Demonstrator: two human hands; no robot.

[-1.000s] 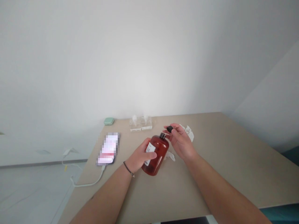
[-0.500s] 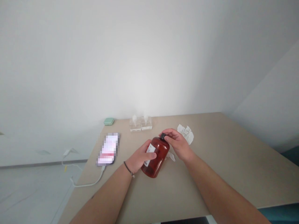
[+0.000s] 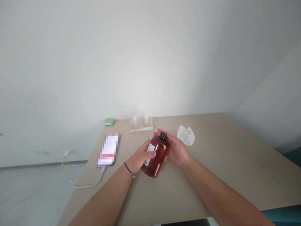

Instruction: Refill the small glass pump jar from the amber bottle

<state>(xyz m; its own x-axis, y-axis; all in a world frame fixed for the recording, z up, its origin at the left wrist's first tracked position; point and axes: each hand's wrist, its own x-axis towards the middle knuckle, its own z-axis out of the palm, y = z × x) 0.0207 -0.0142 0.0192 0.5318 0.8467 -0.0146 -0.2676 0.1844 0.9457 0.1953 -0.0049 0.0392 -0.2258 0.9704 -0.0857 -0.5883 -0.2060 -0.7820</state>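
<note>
A brown-red translucent bottle with a white label and a black cap is tilted above the table, its cap end pointing away from me. My left hand is wrapped round its left side, thumb lying across the front by the label. At the bottle's upper right, my right hand has its fingers stretched out behind the neck and cap. Its palm is close against the bottle's shoulder; the fingertips show just left of the cap. A scrap of white tissue is mostly hidden behind the bottle.
Crumpled tissue lies right of my hands on the beige table. Two clear boxes with white tufts stand near the wall, a green case to their left. A phone with a white cable lies at left.
My right hand has let go of the black cap; its fingers have straightened and slid left behind the bottle's neck. The bottle has shifted slightly up and left in my left hand.
</note>
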